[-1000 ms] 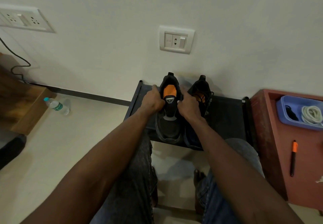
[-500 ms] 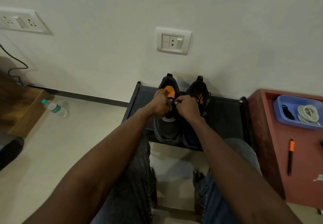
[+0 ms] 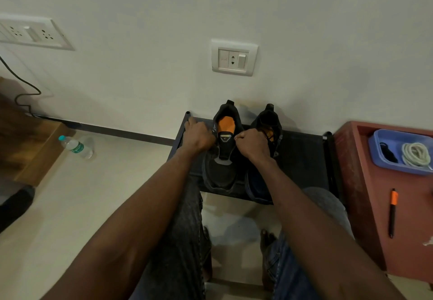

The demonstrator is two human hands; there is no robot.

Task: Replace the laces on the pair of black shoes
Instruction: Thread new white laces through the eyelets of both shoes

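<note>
Shoes point(image 3: 222, 159) sit on a black rack point(image 3: 302, 159) against the wall point(image 3: 304, 30).

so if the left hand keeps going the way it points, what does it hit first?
Probably the rack's back rail near its left corner post, then the wall. The left hand reaches away from the person; depth is unclear.

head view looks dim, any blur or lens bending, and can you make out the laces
Head view: dim, soft light; wide-angle bends the socket plate; both hands sit at the left shoe, fairly sharp, but the dark laces there cannot be made out.
</note>
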